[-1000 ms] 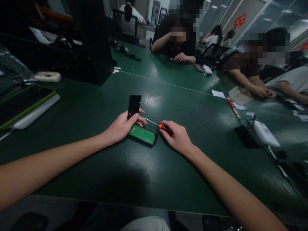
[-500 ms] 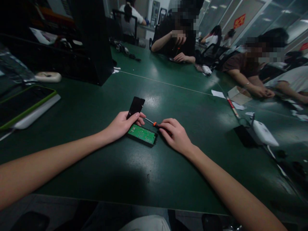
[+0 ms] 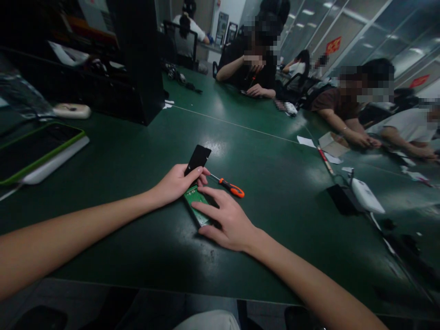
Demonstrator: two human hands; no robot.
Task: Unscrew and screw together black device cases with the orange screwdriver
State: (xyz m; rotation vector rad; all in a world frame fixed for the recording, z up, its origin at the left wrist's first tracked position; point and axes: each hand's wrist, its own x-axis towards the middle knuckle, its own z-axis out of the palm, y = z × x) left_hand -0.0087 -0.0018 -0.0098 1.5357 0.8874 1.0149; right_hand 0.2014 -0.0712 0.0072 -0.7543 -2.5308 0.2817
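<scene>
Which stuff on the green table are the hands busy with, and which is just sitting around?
In use: left hand holding black cover; right hand on green circuit board; orange screwdriver beside them.

Lying about: green-edged tablet, white device, paper scraps.

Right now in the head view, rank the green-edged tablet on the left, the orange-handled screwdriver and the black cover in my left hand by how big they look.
1. green-edged tablet, clearly largest.
2 and 3. orange-handled screwdriver and black cover: the screwdriver looks longer but thinner, and the left hand hides part of the cover, so no firm ranking.
</scene>
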